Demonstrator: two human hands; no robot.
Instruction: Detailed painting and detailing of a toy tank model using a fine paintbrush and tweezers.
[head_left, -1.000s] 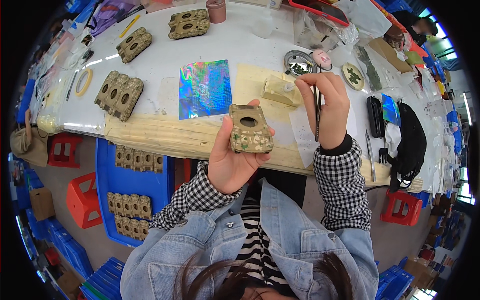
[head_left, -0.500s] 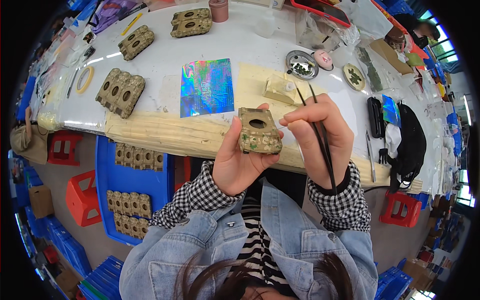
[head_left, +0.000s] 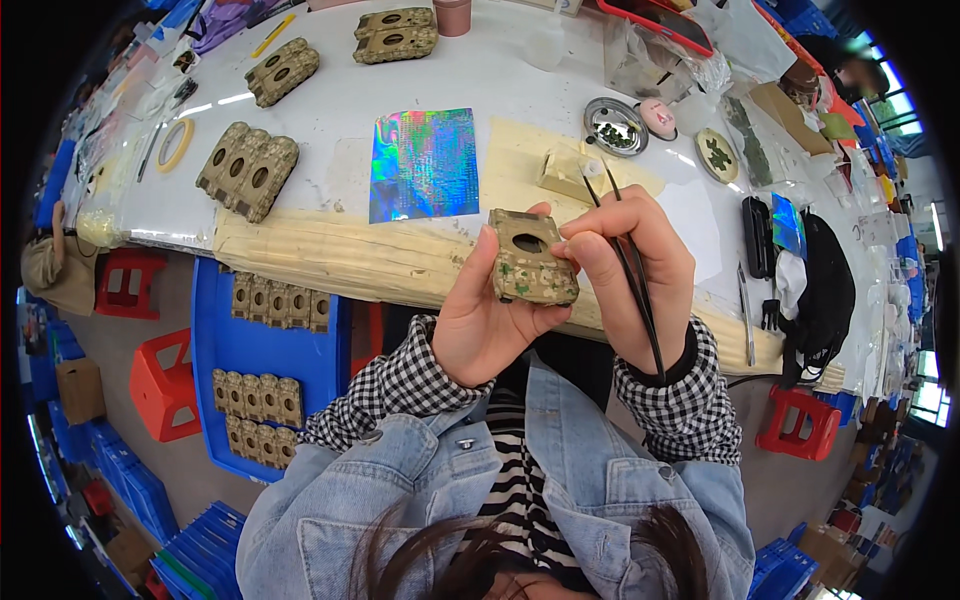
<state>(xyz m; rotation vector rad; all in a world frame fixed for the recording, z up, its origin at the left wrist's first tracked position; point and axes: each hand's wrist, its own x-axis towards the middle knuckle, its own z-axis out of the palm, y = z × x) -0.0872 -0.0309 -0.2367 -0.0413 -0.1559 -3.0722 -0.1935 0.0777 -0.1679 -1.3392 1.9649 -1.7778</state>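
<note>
A camouflage-patterned model tank hull (head_left: pixel 535 280) with an oval hole in its top lies tilted in my left hand (head_left: pixel 462 335), gripped along its sides by the thumb and fingers. My right hand (head_left: pixel 655 260) is closed round black tweezers (head_left: pixel 641 295), their parted tips pointing away from me with nothing visible between them. The right thumb and forefinger press together at the hull's right edge beside the hole. Whether they pinch some tiny piece is too small to tell. Just beyond my hands is a tape-wrapped block (head_left: pixel 565 178) with a small white-topped container.
A shiny holographic sheet (head_left: pixel 425 170) lies on the table. More hulls (head_left: pixel 248 170) stand at the left and in a blue tray (head_left: pixel 240 345) below the table edge. Round dishes of dark green bits (head_left: pixel 615 130) and a black pouch (head_left: pixel 757 237) are at right.
My right thumb and forefinger have come in against the hull's right edge. The hull has shifted slightly right and turned a little in my left hand. The tweezers stay in the right hand.
</note>
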